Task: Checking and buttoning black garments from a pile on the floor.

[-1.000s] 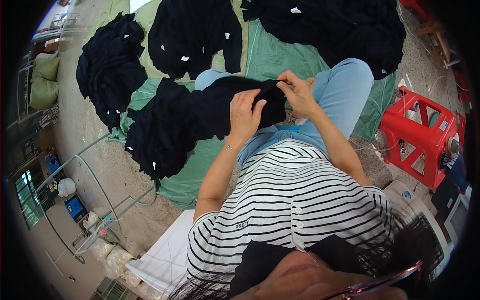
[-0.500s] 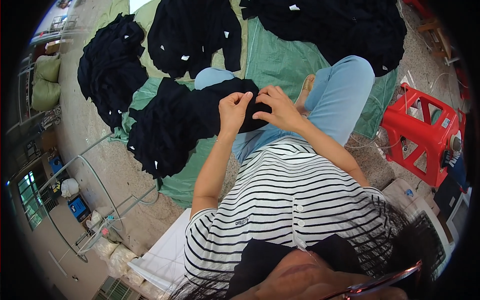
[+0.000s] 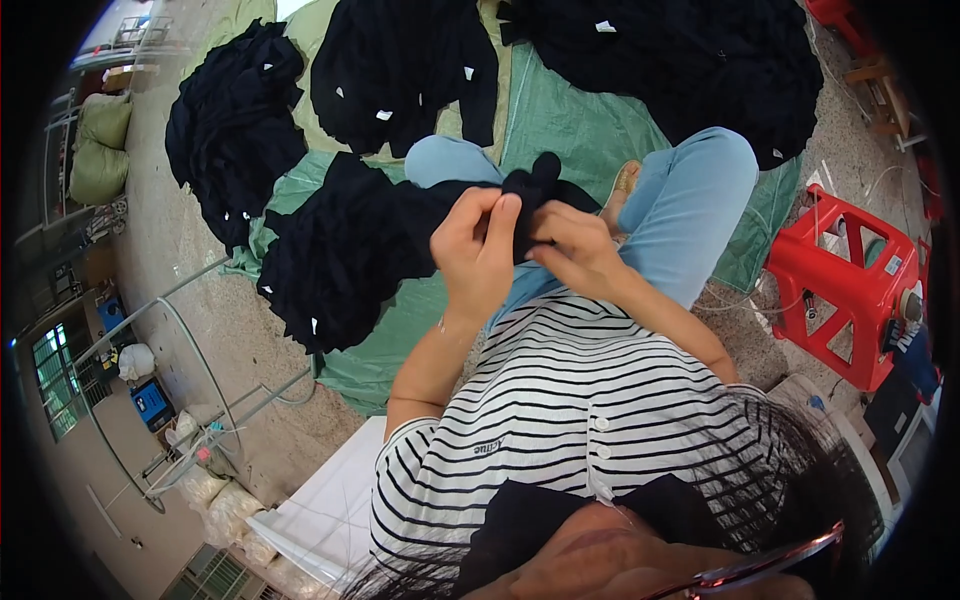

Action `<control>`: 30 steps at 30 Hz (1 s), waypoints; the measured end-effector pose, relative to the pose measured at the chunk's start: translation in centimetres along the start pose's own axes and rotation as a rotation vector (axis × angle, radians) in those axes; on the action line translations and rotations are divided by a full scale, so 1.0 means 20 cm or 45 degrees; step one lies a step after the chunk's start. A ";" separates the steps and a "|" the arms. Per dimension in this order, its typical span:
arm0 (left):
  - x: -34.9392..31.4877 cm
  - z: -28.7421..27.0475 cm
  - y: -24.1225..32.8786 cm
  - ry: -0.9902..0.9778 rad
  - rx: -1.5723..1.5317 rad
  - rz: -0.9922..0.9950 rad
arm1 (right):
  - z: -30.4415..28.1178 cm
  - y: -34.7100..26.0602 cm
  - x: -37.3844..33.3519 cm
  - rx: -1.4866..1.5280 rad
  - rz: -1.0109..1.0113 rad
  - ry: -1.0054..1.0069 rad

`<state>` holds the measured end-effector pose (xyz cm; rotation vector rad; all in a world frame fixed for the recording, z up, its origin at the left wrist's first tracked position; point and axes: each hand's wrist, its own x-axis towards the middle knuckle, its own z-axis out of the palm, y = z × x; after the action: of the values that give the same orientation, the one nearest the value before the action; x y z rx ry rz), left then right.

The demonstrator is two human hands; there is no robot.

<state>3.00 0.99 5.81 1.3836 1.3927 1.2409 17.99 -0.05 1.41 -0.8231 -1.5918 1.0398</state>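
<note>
A dark navy knit garment (image 3: 335,255) is draped over my lap and spreads left onto green sheeting. My left hand (image 3: 475,245) pinches a raised part of its cloth between thumb and fingers. Close beside it, my right hand (image 3: 580,245) has its fingers curled on the same cloth, the tips partly hidden against the dark fabric. A bunched fold of the garment stands up between and beyond the two hands. Small white tags show at the garment's left and lower edges.
Heaps of dark garments with white tags lie at the far left (image 3: 235,130), far middle (image 3: 400,75) and far right (image 3: 690,60) on green sheets. A red plastic stool (image 3: 840,290) stands at right. A metal frame (image 3: 180,300) is at left, near a white board (image 3: 325,495).
Both hands have closed in on the cloth and lifted a fold of it. My left hand has come nearer and turned; the right fingers now curl against the fabric. The view has shifted slightly.
</note>
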 end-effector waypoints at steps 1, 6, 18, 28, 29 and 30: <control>-0.02 -0.01 0.06 0.045 -0.134 0.067 | -0.02 -0.05 -0.01 0.048 -0.045 -0.002; 0.07 -0.02 -0.05 -0.202 -0.084 -0.346 | -0.06 -0.11 -0.05 -0.215 0.273 0.006; -0.04 0.00 -0.30 -0.447 -0.375 -0.768 | -0.01 0.00 -0.18 -0.444 0.228 0.246; -0.03 -0.05 -0.31 -0.598 -0.418 -0.828 | 0.00 0.01 -0.20 -0.507 0.154 0.253; -0.04 -0.06 -0.31 -0.649 -0.327 -0.827 | 0.01 0.01 -0.20 -0.512 0.156 0.239; -0.04 -0.06 -0.31 -0.643 -0.334 -0.815 | 0.01 0.01 -0.21 -0.506 0.128 0.239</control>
<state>0.63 0.55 0.00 0.8753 1.1281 0.5713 18.87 -3.74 -0.35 -1.2416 -1.6293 0.6965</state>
